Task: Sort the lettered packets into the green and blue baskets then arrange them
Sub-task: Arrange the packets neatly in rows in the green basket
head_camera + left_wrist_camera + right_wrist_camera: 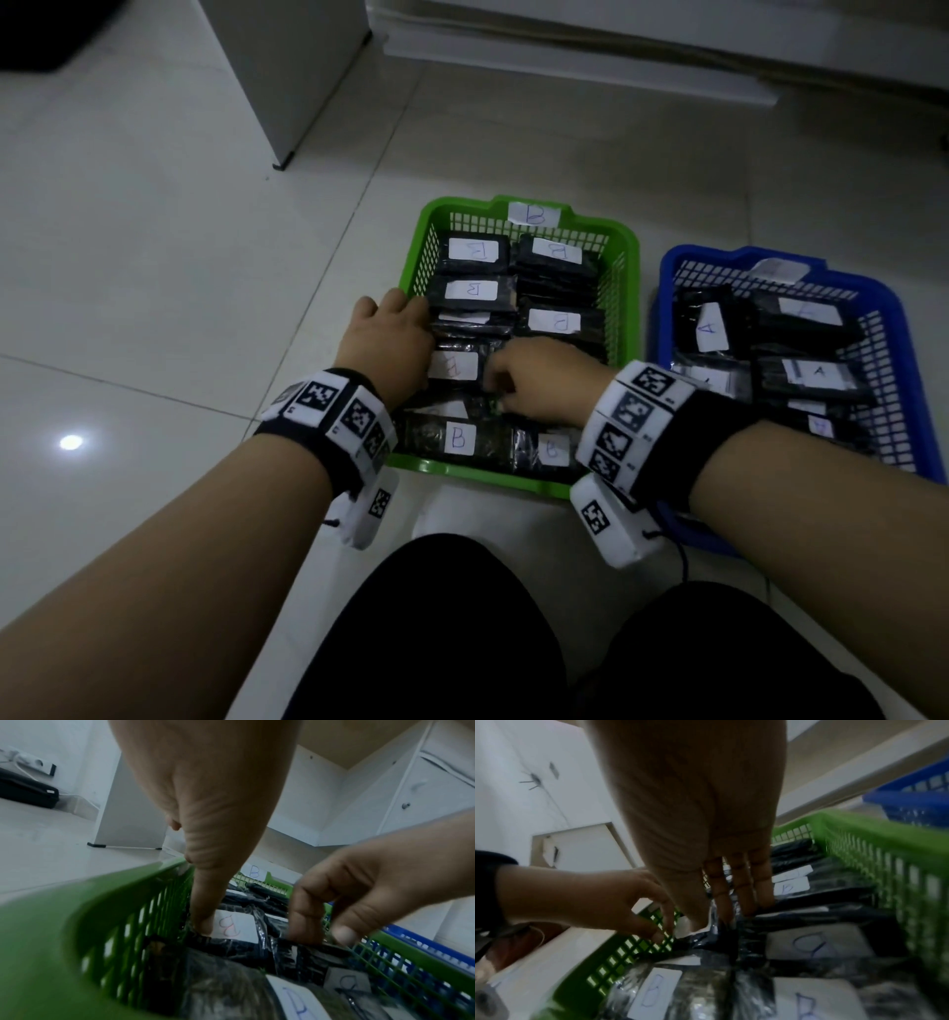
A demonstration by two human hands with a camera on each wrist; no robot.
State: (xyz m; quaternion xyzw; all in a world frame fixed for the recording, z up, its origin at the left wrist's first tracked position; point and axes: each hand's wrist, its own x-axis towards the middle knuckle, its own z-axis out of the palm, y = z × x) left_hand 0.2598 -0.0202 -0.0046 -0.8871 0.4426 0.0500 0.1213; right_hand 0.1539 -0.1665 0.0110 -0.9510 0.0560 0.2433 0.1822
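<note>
The green basket point(630, 267) holds several black packets with white B labels. To its right, the blue basket point(896, 313) holds A packets point(816, 371). My left hand point(395, 334) reaches over the green basket's left wall. Its thumb point(204, 921) presses on the packet with a red B label point(232, 925), and its curled fingers point(659, 932) sit at that packet's left edge. In the basket's middle, my right hand point(529, 377) pinches the edge of a black packet point(316, 949) between thumb and fingers point(746, 902). That packet's label is hidden.
A white cabinet point(287, 77) stands at the back left and a white furniture base point(590, 56) runs along the back. Bare tiled floor point(154, 267) spreads to the left. My knees in black point(462, 642) are just before the baskets.
</note>
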